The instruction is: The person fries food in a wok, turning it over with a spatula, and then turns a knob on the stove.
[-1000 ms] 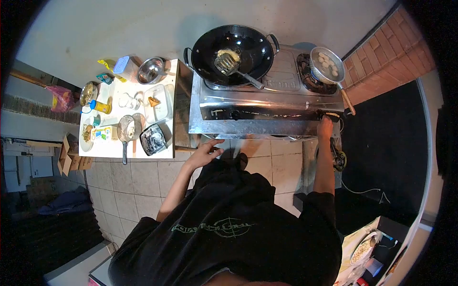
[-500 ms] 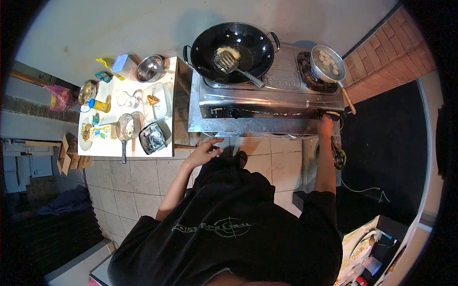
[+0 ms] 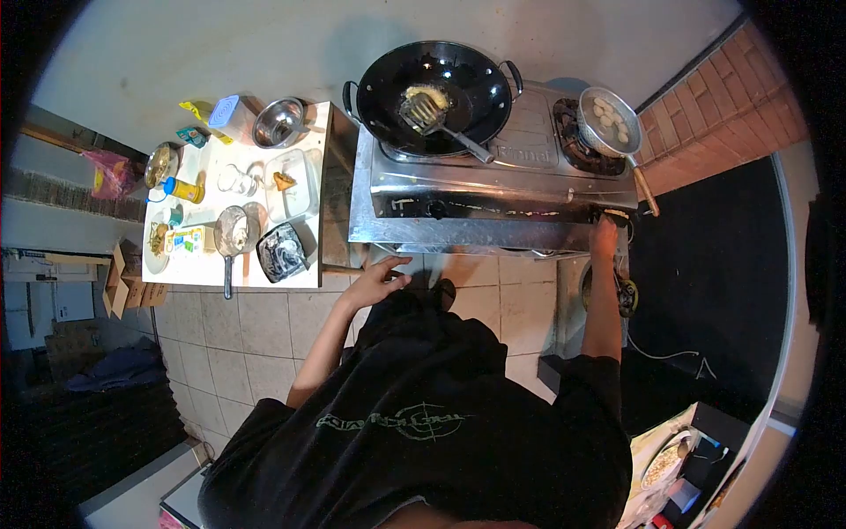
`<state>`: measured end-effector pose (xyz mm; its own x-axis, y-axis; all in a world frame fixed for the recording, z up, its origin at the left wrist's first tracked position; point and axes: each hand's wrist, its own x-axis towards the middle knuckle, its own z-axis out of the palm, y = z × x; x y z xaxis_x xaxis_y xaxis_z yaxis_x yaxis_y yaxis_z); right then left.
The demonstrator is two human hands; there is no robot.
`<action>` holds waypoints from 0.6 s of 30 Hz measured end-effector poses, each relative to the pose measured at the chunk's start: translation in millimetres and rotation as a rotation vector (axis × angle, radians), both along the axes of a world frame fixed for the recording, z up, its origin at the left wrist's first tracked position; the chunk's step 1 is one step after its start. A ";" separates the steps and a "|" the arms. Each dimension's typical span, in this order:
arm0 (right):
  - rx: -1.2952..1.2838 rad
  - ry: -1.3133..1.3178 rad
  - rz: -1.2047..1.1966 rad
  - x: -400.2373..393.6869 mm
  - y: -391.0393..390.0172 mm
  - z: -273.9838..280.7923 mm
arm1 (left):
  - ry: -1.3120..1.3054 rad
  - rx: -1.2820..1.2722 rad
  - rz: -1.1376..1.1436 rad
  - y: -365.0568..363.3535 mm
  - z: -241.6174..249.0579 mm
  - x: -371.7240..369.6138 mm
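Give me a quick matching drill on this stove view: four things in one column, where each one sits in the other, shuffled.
Things:
1. black round wok
2. small silver pan of pale round balls
3. slotted metal spatula
4. shiny steel bowl

Places:
A. far end of the white side table
B. on the right burner of the steel gas stove
C. on the left burner of the stove
D. resting inside the wok, handle pointing toward the person

Pairs: 1-C, 2-B, 3-D, 4-A
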<state>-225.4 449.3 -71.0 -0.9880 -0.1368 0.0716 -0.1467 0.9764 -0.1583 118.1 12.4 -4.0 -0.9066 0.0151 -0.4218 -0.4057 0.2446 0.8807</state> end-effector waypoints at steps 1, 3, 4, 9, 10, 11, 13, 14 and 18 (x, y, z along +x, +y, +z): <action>0.001 0.000 0.001 0.2 0.2 0.2 | -0.001 0.001 0.001 0.3 1.1 -0.5; 0.024 0.019 -0.024 1.1 -1.8 3.7 | -0.011 0.003 0.007 0.0 3.6 -1.0; 0.023 0.019 -0.021 8.1 -12.1 20.0 | -0.011 0.002 0.010 -0.4 3.2 -0.2; -0.167 0.199 -0.114 37.7 -30.2 53.3 | 0.016 -0.042 0.069 -5.3 -10.8 4.2; -0.175 0.194 -0.098 47.1 -33.6 60.5 | 0.014 -0.049 0.086 -6.6 -12.8 6.0; -0.219 0.198 -0.088 57.4 -36.2 69.9 | 0.018 -0.065 0.107 -7.6 -14.8 5.5; -0.271 0.206 -0.067 79.5 -45.5 78.1 | 0.030 -0.088 0.139 -10.0 -17.1 4.3; -0.381 0.189 -0.040 92.2 -51.8 79.9 | 0.047 -0.093 0.160 -11.1 -17.7 3.0; -0.664 -0.084 -0.091 116.9 -79.6 69.3 | -0.023 -0.094 0.211 -18.3 -8.8 -7.6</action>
